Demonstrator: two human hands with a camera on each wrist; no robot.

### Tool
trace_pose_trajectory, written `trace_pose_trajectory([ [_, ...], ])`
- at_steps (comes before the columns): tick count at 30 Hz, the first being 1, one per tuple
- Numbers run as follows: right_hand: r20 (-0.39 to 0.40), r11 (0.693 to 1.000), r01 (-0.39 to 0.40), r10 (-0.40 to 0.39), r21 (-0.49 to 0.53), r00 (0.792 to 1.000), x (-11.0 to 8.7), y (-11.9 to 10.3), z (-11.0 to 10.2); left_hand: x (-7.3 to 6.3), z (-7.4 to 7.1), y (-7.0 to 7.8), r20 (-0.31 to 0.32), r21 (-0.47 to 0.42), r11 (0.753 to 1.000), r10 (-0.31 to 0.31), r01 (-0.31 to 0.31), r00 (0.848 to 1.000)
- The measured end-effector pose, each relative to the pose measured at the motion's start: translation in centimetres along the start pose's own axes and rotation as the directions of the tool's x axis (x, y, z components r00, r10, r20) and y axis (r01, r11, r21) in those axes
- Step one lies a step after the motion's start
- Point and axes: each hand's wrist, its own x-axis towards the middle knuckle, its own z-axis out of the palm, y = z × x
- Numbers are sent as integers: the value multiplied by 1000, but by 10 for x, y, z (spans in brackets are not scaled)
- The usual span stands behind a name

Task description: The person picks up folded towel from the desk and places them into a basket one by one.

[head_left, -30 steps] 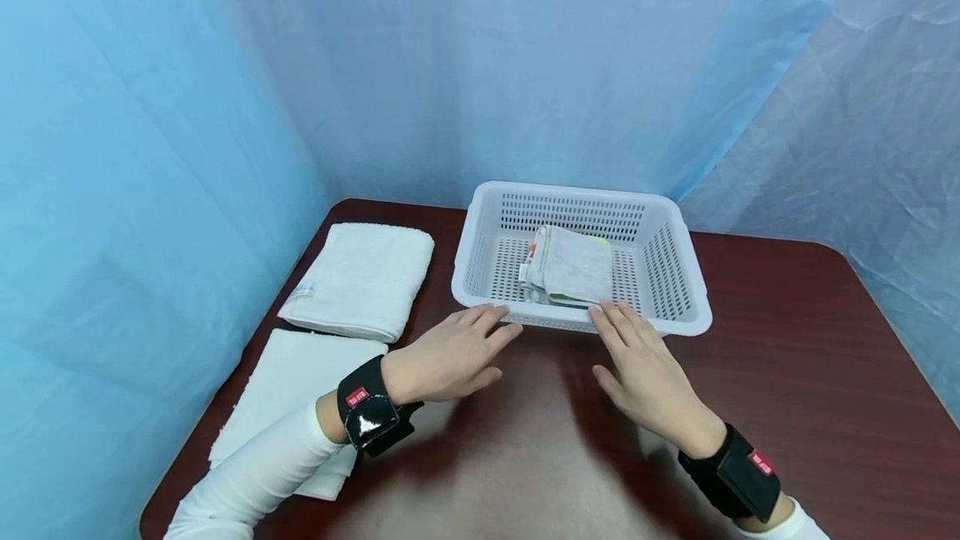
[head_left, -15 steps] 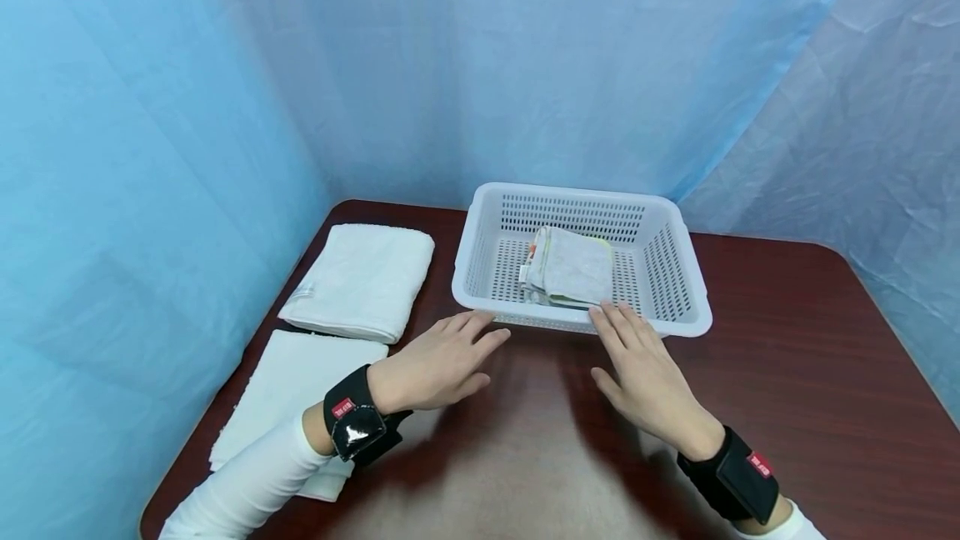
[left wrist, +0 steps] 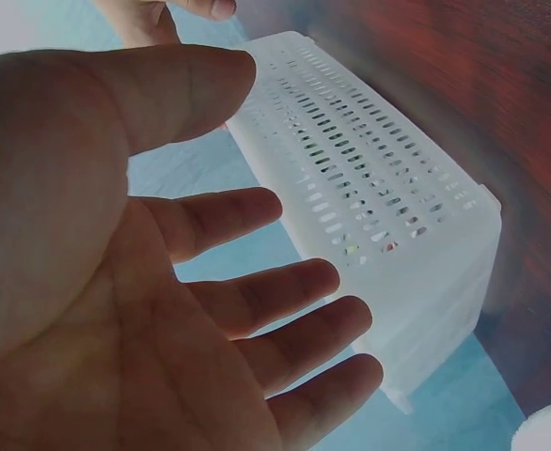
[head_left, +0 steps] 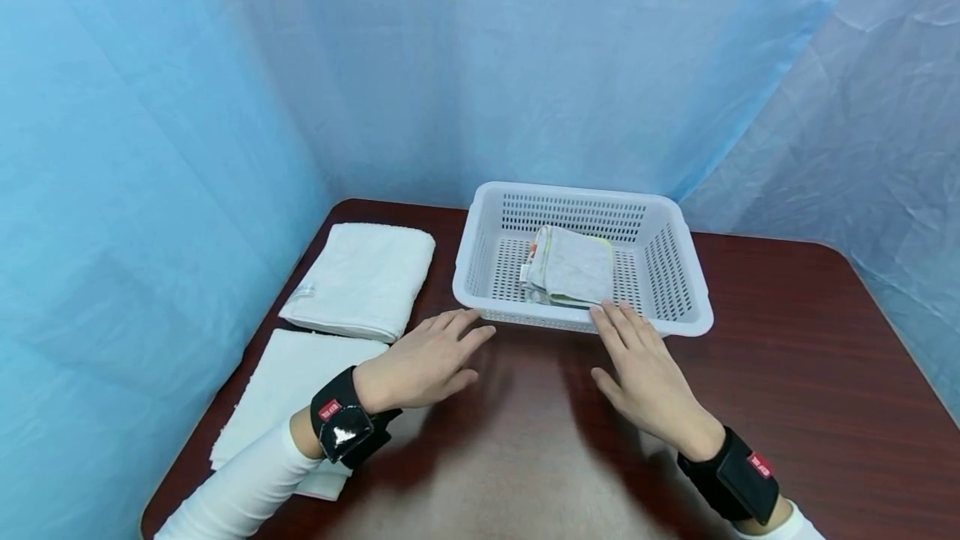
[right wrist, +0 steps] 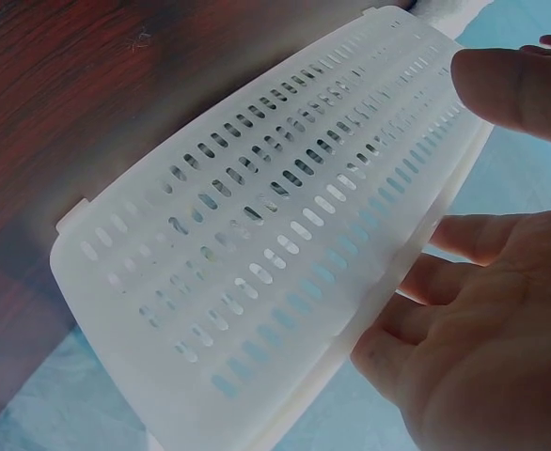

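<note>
A white plastic basket (head_left: 540,315) with slotted walls stands at the back of the table. Inside it lies a small stack of folded cloths (head_left: 577,267), the top one pale grey with a yellow-green edge. My right hand (head_left: 648,382) rests its fingertips on the front rim, fingers fairly straight and thumb apart; the right wrist view has these fingers (right wrist: 398,334) at the rim. Near the front left corner is my left hand (head_left: 420,365), palm down, fingers extended and spread. In the left wrist view the left hand's fingers (left wrist: 304,338) hold nothing; contact with the basket is unclear.
Two white towels lie at the left: a thick folded one (head_left: 367,277) behind, and a flatter one (head_left: 292,377) in front, partly under the left forearm. The dark wooden table (head_left: 810,357) meets blue curtains (head_left: 555,65) behind and at the left.
My left hand has drawn back to the left, away from the middle of the basket's front rim. The right hand and the basket stay where they were.
</note>
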Motion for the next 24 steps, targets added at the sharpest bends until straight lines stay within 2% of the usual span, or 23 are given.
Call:
trace_pose_trajectory([
  [6, -7, 1000, 6, -6, -4, 1000, 0, 0, 1, -2, 1, -3, 10, -37, 999, -35, 35, 999],
  [16, -14, 1000, 9, -9, -7, 1000, -1, 0, 1, -11, 1, -9, -12, -67, 995, -71, 70, 997],
  [24, -39, 1000, 23, -24, -12, 999, -1, 1, 3, -17, 9, -12, -29, -58, 996, -70, 68, 997],
])
